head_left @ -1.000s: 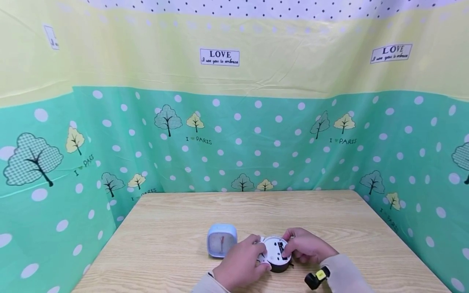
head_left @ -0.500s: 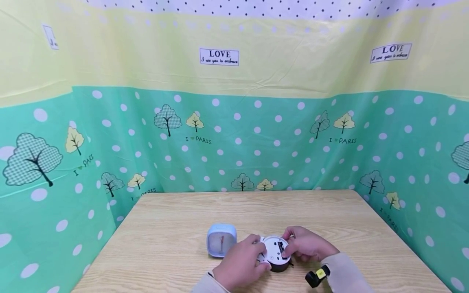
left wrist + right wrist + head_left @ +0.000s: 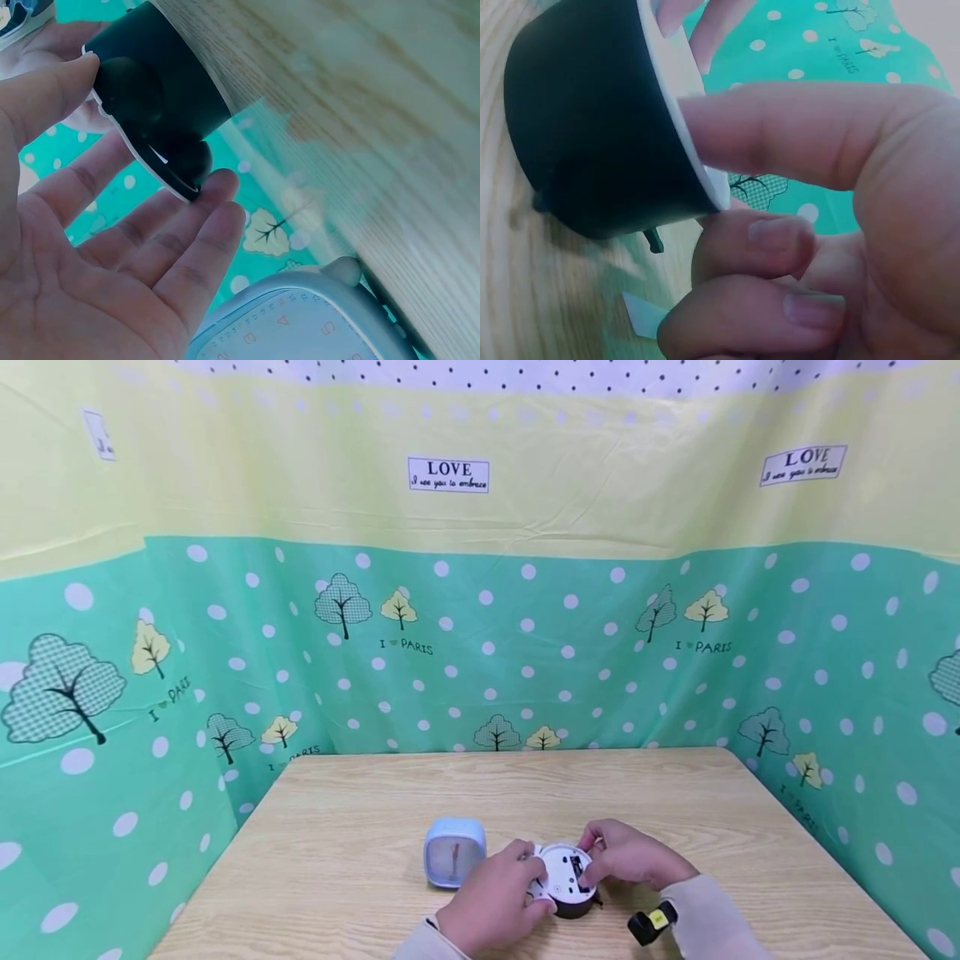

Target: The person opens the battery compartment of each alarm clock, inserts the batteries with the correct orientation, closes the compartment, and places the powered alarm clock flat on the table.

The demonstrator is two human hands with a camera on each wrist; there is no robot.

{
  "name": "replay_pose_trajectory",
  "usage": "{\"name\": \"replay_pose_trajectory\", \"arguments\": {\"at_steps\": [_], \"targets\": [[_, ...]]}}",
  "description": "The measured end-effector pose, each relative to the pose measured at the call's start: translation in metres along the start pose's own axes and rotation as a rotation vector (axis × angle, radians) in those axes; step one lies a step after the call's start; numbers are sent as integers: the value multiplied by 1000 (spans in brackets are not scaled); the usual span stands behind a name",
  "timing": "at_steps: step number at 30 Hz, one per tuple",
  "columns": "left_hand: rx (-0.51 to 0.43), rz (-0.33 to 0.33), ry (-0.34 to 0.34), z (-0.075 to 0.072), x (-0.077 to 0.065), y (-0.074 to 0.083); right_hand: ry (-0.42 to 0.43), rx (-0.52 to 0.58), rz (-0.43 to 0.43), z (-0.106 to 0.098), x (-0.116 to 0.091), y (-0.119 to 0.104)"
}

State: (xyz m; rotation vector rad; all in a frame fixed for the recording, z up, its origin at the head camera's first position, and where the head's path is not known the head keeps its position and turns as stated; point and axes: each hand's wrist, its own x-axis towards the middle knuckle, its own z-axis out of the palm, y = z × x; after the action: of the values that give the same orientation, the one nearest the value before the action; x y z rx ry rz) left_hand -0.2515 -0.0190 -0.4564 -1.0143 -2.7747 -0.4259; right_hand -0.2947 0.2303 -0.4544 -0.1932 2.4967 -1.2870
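A round clock (image 3: 558, 868) with a white back and black sides lies face down on the table. Its battery compartment (image 3: 577, 870) is uncovered on the back. My left hand (image 3: 495, 893) grips its left end, thumb on one side and fingers on the other; in the left wrist view dark rounded bumps (image 3: 131, 90) show there. My right hand (image 3: 633, 860) holds the opposite edge, its thumb (image 3: 772, 131) pressing on the white back near the compartment. The other right fingers are curled by the rim. Whatever lies under the thumb is hidden.
A light blue square alarm clock (image 3: 454, 852) stands left of the round one, close to my left hand. A small white piece (image 3: 643, 315) lies on the wooden table (image 3: 360, 827) in the right wrist view. Patterned curtains (image 3: 525, 652) surround the table.
My right hand has shifted slightly up and right at the compartment, the thumb still on the back. The left hand and both clocks stay in place.
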Motion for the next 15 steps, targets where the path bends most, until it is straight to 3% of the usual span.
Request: {"name": "replay_pose_trajectory", "arguments": {"at_steps": [9, 15], "targets": [[14, 8, 10, -2, -1, -1, 199, -26, 45, -3, 0, -5], [2, -7, -6, 1, -2, -2, 279, -85, 73, -1, 4, 1]]}}
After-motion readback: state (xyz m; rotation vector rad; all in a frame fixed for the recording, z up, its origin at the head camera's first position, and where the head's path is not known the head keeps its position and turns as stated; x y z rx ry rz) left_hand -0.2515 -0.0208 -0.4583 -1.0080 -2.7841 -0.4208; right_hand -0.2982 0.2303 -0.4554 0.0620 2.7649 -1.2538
